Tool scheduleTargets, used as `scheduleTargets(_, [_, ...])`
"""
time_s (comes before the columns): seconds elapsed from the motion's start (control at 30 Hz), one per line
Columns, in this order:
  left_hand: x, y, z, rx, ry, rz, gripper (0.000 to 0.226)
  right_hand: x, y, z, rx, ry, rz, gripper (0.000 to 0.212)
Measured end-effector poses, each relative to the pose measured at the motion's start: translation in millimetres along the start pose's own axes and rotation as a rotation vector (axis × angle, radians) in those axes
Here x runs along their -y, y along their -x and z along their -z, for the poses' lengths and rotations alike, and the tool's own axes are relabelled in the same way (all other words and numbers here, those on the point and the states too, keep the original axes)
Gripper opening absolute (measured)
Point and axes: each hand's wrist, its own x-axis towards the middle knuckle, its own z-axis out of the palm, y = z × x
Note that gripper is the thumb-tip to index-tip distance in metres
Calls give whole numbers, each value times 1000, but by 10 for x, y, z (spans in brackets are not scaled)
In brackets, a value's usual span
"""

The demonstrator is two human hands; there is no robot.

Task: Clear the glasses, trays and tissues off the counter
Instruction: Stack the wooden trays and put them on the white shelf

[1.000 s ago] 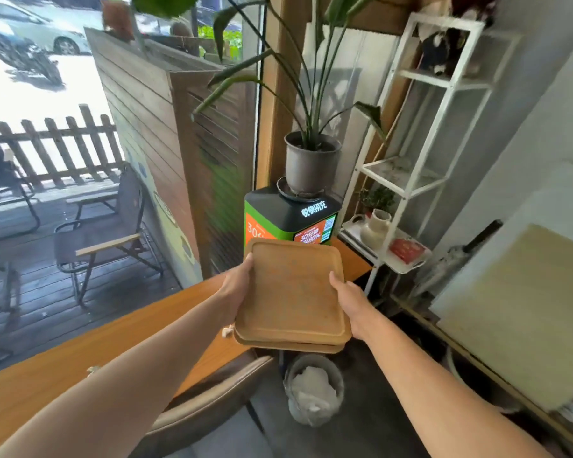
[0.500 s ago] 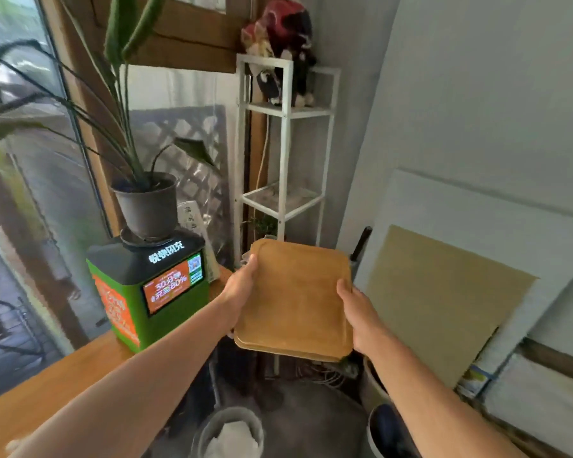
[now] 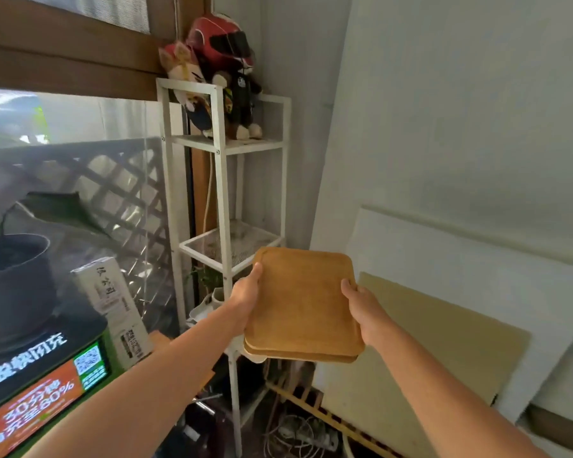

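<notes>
Head view: I log two stacked wooden trays (image 3: pixel 303 304) lifted clear of the tabletop, left hand (image 3: pixel 245 297) and right hand (image 3: pixel 366 310) gripping opposite edges; glasses, tissues unseen, remaining work unconfirmed.

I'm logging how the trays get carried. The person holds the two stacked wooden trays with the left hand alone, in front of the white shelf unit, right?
Not quite. Both hands hold them: the left hand grips the left edge of the stacked wooden trays and the right hand the right edge, as the head view shows. They are in front of the white shelf unit.
</notes>
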Motion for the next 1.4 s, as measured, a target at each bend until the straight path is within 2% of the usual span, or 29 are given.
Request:
scheduleTargets(0.23, [-516,-1242,-255,-90,-26,-38,71,518,-1420,-79,83,-6,-27,59])
scheduleTargets(0.43, [-731,-1943,-216,-187,31,-14,72,834,-2295,-335,194,63,-80,58])
scheduleTargets(0.67, [-813,-2604,-135,-433,136,3,80,1087,-3350,-810,340,237,-104,65])
scheduleTargets(0.9, [-799,-3143,-38,-698,146,60,76,1277,-4289,-1362,562,331,-123,56])
scheduleTargets(1.07, [-788,-3523,51,-859,55,174,70,1331,-4740,-1814,677,452,-89,56])
scheduleTargets(1.23, [-854,-3796,215,-973,-131,236,57,1281,-5022,-2229,762,478,-144,55])
scheduleTargets(1.33, [-871,-3909,304,-978,-264,261,44,1242,-5172,-2434,774,511,-134,57])
scheduleTargets(1.4, [-830,-3970,375,-980,-263,274,40,1213,-5235,-2509,786,532,-129,57])
